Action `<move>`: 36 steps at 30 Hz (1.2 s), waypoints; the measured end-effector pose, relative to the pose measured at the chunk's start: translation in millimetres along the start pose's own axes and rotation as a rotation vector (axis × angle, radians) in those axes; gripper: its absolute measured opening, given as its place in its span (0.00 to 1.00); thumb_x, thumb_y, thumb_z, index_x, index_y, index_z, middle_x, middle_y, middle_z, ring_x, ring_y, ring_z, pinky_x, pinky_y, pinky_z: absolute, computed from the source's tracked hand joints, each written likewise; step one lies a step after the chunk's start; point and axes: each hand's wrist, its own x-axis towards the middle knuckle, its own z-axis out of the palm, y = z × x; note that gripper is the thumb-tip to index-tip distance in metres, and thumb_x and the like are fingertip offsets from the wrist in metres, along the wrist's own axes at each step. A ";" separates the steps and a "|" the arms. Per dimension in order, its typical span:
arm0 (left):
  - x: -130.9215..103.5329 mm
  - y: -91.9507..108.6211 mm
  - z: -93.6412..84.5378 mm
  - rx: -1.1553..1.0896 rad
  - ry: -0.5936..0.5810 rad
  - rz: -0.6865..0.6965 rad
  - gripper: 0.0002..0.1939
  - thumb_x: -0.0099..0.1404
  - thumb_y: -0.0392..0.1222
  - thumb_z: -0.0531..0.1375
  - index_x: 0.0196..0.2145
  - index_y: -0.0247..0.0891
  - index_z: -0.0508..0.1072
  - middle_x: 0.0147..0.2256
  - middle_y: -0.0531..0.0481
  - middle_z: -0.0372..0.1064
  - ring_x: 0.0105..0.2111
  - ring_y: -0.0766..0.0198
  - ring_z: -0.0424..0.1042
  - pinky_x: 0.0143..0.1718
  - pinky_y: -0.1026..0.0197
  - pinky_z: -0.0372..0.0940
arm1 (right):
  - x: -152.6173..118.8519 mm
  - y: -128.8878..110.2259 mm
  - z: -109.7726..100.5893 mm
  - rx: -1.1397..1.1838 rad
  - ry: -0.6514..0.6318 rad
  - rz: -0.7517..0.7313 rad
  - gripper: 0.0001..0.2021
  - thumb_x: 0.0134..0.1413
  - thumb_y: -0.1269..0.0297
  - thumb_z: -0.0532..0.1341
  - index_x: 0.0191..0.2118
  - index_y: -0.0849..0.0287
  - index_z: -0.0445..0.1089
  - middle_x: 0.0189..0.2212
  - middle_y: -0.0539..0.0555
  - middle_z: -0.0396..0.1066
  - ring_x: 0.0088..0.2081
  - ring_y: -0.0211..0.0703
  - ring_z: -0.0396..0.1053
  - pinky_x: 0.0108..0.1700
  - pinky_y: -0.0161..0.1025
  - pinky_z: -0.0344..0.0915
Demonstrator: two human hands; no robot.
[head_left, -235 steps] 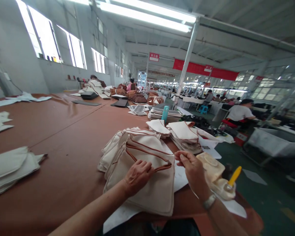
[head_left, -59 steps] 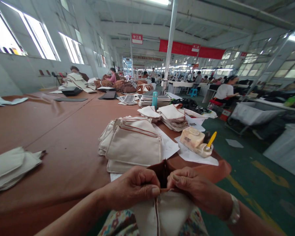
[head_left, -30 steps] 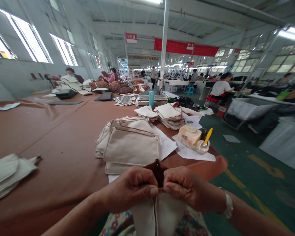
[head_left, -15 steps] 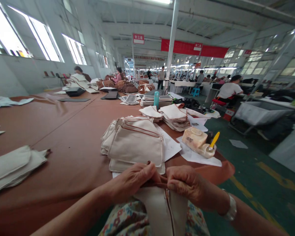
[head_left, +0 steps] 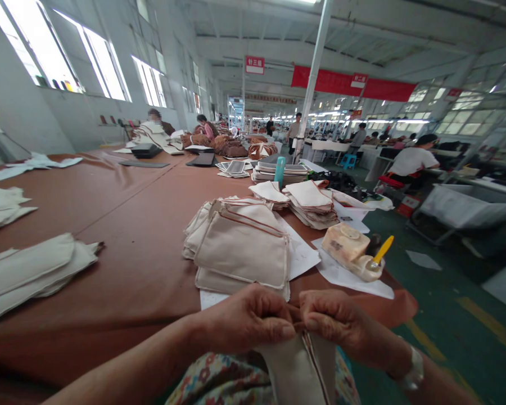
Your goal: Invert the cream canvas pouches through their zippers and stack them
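Observation:
A cream fabric piece [head_left: 293, 368] with a brown-edged seam hangs over my lap. My left hand [head_left: 255, 318] pinches its brown top edge, thumb pressed against the fingers. Close beside it on the right, my right hand [head_left: 339, 318] grips the same edge, fingers curled. The fingertips of both hands are only a small gap apart. Just beyond them a stack of cream fabric pieces [head_left: 244, 247] with brown edging lies on the brown-covered table [head_left: 139, 270].
White paper [head_left: 379, 286] at the right table corner bears a whitish container [head_left: 346, 244] and a yellow-handled brush [head_left: 383, 250]. Further back are smaller cream stacks [head_left: 310, 197] and a teal bottle [head_left: 279, 171]. More cream pieces [head_left: 34, 270] lie left. Several people sit or stand farther off.
The view has shifted, so the table and its objects appear further right. My left hand has turned, its thumb now lying across toward my right hand. Both hands still hold the cream piece.

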 end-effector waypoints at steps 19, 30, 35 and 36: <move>0.9 37.2 -3.1 0.696 0.056 0.140 0.12 0.64 0.48 0.62 0.32 0.35 0.77 0.25 0.54 0.66 0.26 0.68 0.59 0.25 0.69 0.53 | 13.8 -32.9 -18.7 -0.219 -0.273 -0.004 0.20 0.61 0.46 0.59 0.31 0.60 0.69 0.30 0.49 0.63 0.33 0.40 0.60 0.36 0.36 0.57; -32.7 20.5 -67.6 0.440 0.009 -0.209 0.26 0.48 0.58 0.71 0.38 0.35 0.79 0.26 0.55 0.69 0.26 0.67 0.64 0.29 0.67 0.58 | -14.1 0.4 -30.3 -0.357 -0.124 0.126 0.14 0.60 0.54 0.62 0.32 0.60 0.74 0.30 0.53 0.70 0.34 0.45 0.66 0.37 0.39 0.61; -0.9 32.5 -9.6 0.402 0.018 -0.039 0.24 0.45 0.55 0.73 0.34 0.34 0.79 0.26 0.58 0.66 0.28 0.69 0.62 0.28 0.70 0.56 | 2.4 -18.9 3.3 0.020 -0.106 0.029 0.17 0.60 0.52 0.61 0.47 0.59 0.70 0.41 0.54 0.70 0.42 0.47 0.67 0.44 0.39 0.63; 1.6 35.1 -4.8 0.431 0.034 -0.044 0.24 0.44 0.55 0.74 0.33 0.35 0.78 0.25 0.59 0.65 0.27 0.69 0.61 0.26 0.70 0.54 | 3.8 -20.4 8.9 0.076 -0.075 0.018 0.15 0.62 0.52 0.60 0.44 0.60 0.70 0.38 0.53 0.69 0.39 0.45 0.66 0.41 0.38 0.63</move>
